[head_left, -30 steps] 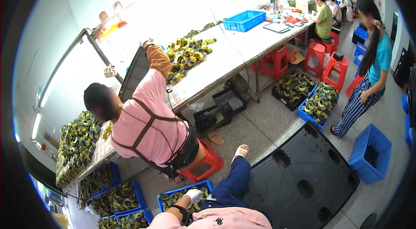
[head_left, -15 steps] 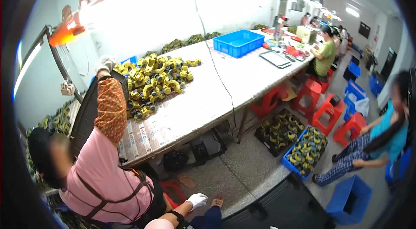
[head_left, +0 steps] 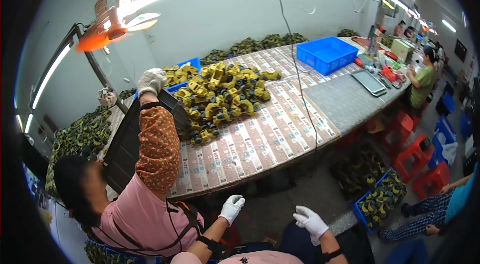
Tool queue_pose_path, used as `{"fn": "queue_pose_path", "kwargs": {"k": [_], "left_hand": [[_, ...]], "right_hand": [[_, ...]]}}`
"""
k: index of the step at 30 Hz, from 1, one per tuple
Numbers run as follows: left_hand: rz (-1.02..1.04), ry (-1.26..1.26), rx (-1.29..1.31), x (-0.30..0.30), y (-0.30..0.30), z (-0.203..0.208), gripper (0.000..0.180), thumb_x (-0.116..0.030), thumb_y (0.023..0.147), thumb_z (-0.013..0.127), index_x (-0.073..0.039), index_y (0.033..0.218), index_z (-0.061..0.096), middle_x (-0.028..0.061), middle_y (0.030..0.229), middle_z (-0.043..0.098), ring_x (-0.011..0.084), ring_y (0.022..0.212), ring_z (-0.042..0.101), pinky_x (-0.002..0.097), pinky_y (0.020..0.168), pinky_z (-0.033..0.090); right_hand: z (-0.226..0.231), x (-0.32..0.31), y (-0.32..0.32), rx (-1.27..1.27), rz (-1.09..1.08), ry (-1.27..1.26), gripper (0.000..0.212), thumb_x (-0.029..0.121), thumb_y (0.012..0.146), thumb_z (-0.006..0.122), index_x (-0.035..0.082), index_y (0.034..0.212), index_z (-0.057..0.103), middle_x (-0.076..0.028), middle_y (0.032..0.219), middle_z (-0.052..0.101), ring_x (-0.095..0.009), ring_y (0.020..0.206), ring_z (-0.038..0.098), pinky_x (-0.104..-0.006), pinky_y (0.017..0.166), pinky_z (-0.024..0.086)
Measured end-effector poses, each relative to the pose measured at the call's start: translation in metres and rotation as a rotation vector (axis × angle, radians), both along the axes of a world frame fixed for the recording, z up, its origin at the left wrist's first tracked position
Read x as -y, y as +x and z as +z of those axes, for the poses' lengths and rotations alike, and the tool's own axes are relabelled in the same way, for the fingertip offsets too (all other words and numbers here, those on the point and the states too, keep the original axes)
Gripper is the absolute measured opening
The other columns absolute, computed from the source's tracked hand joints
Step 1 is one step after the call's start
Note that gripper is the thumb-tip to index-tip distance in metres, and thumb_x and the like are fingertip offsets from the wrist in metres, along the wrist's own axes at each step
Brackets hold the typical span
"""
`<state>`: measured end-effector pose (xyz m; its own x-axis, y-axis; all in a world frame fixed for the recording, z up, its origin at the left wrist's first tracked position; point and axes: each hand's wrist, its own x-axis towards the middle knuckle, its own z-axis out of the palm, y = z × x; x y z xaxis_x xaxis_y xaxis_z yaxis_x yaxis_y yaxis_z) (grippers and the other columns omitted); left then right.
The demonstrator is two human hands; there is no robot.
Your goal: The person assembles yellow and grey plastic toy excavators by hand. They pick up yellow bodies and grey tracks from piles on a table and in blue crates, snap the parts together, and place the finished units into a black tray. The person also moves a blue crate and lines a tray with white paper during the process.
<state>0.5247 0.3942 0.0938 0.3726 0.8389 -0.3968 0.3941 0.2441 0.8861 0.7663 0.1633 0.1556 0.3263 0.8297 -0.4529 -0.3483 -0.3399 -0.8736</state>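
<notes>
My left hand (head_left: 232,209), in a white glove, hangs in front of the table's near edge, fingers loosely extended around nothing. Further right, my right hand (head_left: 311,221), gloved the same way, has its fingers apart and is likewise bare of any object. Neither touches the table (head_left: 250,139). Beyond my left hand, yellow toy vehicles (head_left: 215,94) with dark wheels lie heaped on the patterned tabletop. A co-worker in pink beside me on the left grips a black crate (head_left: 125,149), tilted against the heap, with a gloved hand (head_left: 151,81).
A blue bin (head_left: 327,54) stands on the table, near a grey tray (head_left: 369,83). On the floor at right are a blue crate (head_left: 382,199) of yellow and dark parts and red stools (head_left: 415,156). People stand and sit at right. A cable (head_left: 300,79) hangs over the tabletop.
My view has shifted, so the table sits further right. My right hand has come into view, and my left hand is raised higher. The co-worker still holds the tilted crate.
</notes>
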Motion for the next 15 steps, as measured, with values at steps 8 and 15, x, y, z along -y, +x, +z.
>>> {"fn": "queue_pose_path", "kwargs": {"k": [8,15], "left_hand": [[0.361,0.181,0.078,-0.034,0.041,0.020,0.049,-0.030,0.083,0.072,0.002,0.116,0.056,0.0158,0.114,0.061,0.0225,0.107,0.058,0.0327,0.092,0.045],[0.467,0.078,0.044,-0.014,0.097,-0.002,0.053,-0.031,0.084,0.071,0.005,0.119,0.053,0.0184,0.117,0.060,0.0250,0.109,0.058,0.0338,0.094,0.046]], "right_hand": [[0.040,-0.165,0.143,-0.021,0.120,0.085,0.046,0.020,0.090,0.064,0.002,0.130,0.049,-0.007,0.121,0.058,-0.012,0.091,0.058,-0.0239,0.071,0.049],[0.018,-0.261,0.236,-0.045,0.193,0.084,0.043,0.021,0.091,0.061,0.001,0.128,0.050,-0.004,0.113,0.059,-0.010,0.086,0.055,-0.0216,0.063,0.044]]}}
